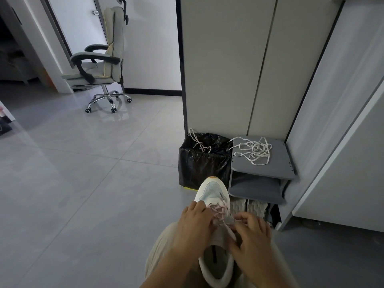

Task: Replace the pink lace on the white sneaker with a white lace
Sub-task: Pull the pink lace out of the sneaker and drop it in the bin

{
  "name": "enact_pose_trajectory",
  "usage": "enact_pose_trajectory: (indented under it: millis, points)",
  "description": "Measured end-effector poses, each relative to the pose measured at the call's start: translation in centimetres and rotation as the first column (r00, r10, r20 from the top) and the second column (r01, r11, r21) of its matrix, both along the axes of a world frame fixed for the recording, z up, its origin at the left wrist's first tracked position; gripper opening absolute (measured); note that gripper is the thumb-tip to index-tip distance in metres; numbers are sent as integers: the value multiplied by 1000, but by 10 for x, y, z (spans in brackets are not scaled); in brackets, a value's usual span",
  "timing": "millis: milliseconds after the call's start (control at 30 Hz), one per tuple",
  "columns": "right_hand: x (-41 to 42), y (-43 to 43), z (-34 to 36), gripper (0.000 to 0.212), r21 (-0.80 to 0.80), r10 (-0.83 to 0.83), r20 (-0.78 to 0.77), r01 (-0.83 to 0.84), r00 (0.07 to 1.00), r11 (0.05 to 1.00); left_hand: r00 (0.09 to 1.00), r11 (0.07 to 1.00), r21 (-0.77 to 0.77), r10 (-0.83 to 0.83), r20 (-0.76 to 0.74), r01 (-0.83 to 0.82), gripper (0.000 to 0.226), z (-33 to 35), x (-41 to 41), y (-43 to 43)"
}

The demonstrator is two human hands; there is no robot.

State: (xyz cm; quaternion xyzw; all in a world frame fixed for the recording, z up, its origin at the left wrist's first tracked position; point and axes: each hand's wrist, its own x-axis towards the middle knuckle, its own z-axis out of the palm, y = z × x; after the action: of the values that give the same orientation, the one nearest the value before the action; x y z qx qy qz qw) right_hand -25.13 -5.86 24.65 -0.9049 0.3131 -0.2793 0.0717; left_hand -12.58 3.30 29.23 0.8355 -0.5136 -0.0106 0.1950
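The white sneaker [213,192] rests on my lap with its toe pointing away from me. A pink lace [220,213] still crosses its eyelets. My left hand [194,227] grips the shoe's left side, fingertips at the lacing. My right hand [252,235] sits on the right side with fingers curled at the lace near the tongue; the exact pinch is hidden. A loose white lace [254,150] lies tangled on top of the grey shoe rack [286,169]. Another pale lace [198,142] hangs over the rim of the black bin.
A bin lined with a black bag [202,161] stands left of the rack, against a tall cabinet [228,69]. More shoes [247,206] sit on the rack's lowest shelf. An office chair [99,65] stands far left on the grey tiled floor [83,173].
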Motion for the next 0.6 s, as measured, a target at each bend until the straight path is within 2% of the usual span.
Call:
enact_pose_trajectory:
  millis: [133,200,267,367,433,500,600]
  points:
    - [-1,-1,-3,25,95,-76,2,76,997,993,947,987,-159,-49,-316,-2,9,-9,11,13]
    - [-1,-1,-3,23,102,-68,30,65,997,993,872,979,-202,-69,-484,-34,27,-11,17,24]
    - [-1,1,-3,21,101,-54,63,48,997,994,834,973,-224,-78,-547,-56,31,-13,24,33]
    - [0,2,-4,17,106,-20,133,6,991,994,799,976,-205,-66,-597,-73,20,-14,31,41]
    - [0,1,-4,17,92,31,156,-45,987,995,823,979,-194,-63,-564,-59,14,-13,31,41]
    - [0,-1,-2,19,68,80,147,-91,986,994,888,988,-153,-70,-455,0,1,-5,27,36]
    - [0,-1,0,22,39,115,120,-121,986,992,981,993,2,-116,-154,117,23,2,18,22]
